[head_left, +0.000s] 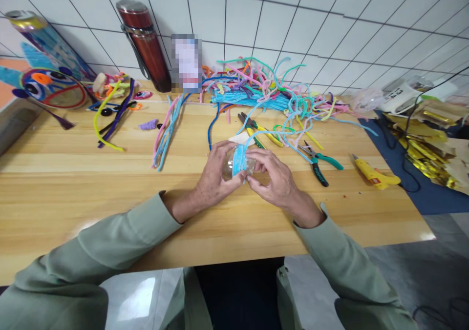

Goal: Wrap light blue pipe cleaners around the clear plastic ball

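Observation:
A small clear plastic bottle (pixel 227 168) lies sideways between my hands above the table. Blue pipe cleaner (pixel 240 160) is wrapped in a band around its middle. My left hand (pixel 216 174) grips the bottle from the left, its thumb below the band. On the other side, my right hand (pixel 273 178) has its fingertips closed at the bottle's right end and the edge of the blue band. A light blue strand runs from near the band towards the pile behind. Part of the bottle is hidden by my fingers.
Behind my hands lies a heap of coloured pipe cleaners (pixel 252 98). Yellow-handled pliers (pixel 269 135), teal-handled pliers (pixel 318 161) and a yellow glue gun (pixel 375 174) lie to the right. A red thermos (pixel 146 47) and a decorated bottle face (pixel 54 88) stand at left.

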